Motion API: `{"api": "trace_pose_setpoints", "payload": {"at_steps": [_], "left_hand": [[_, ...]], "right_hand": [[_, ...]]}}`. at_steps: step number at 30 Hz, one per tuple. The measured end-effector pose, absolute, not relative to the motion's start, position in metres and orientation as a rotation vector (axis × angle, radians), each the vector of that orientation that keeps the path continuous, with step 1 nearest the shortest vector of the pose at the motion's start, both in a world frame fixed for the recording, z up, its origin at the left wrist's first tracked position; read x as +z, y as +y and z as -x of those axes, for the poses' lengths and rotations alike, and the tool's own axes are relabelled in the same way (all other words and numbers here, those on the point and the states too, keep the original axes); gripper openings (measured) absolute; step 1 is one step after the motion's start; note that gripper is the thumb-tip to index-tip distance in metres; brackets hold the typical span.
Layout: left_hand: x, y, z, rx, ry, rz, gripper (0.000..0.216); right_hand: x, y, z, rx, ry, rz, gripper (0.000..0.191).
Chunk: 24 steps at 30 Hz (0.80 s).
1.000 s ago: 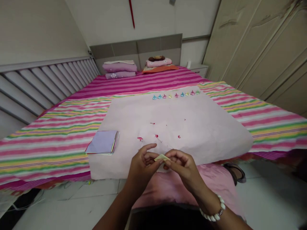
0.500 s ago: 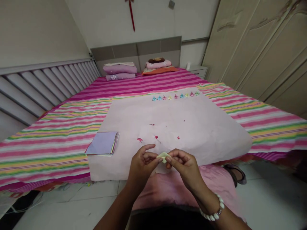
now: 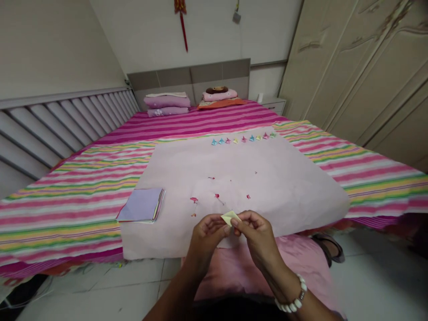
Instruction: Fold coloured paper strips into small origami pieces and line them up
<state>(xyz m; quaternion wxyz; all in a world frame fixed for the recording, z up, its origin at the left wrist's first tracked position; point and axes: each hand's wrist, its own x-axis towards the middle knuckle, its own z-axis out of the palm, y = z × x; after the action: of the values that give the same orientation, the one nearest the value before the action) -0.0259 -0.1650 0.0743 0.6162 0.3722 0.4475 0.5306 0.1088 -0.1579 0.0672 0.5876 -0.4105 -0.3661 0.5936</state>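
A small pale yellow folded paper (image 3: 229, 217) is held up over the near edge of the large pale sheet (image 3: 187, 165). My right hand (image 3: 256, 232) pinches it, with the thumb pressed on its front face. My left hand (image 3: 207, 234) has its fingers curled at the paper's left side, thumb against the lower edge. Part of the paper is hidden behind the fingers. At the far edge of the sheet stands a row of small folded paper pieces (image 3: 244, 139) in blue, pink, yellow and green.
A stack of coloured paper squares (image 3: 142, 205), lilac on top, lies at the sheet's left. Red marks or scraps (image 3: 194, 200) dot the middle of the sheet. A pink cushion (image 3: 230, 274) lies below my hands. Folded bedding (image 3: 167, 101) sits by the headboard (image 3: 167, 79).
The yellow paper has tilted and turned between my fingers. My left fingers, spread upward before, have closed in beside it. The view has tipped slightly upward.
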Motion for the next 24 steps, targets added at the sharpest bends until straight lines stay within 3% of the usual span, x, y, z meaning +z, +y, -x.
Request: {"api": "trace_pose_setpoints", "payload": {"at_steps": [5, 11, 16, 20, 24], "left_hand": [[0.082, -0.169, 0.029, 1.175, 0.91, -0.624, 0.023], [0.093, -0.176, 0.037, 0.889, 0.598, -0.375, 0.024], [0.088, -0.18, 0.032, 0.801, 0.533, -0.252, 0.011], [0.087, -0.178, 0.034, 0.766, 0.704, -0.498, 0.024], [0.088, -0.174, 0.045, 1.081, 1.01, -0.889, 0.027]], "right_hand": [[0.069, -0.16, -0.114, 1.447, -0.995, 0.843, 0.018], [0.07, -0.159, -0.122, 1.615, -1.055, 0.68, 0.033], [0.077, -0.163, -0.119, 1.704, -1.092, 0.586, 0.008], [0.08, -0.162, -0.121, 1.722, -1.057, 0.611, 0.011], [0.08, -0.158, -0.124, 1.662, -0.989, 0.743, 0.018]]}}
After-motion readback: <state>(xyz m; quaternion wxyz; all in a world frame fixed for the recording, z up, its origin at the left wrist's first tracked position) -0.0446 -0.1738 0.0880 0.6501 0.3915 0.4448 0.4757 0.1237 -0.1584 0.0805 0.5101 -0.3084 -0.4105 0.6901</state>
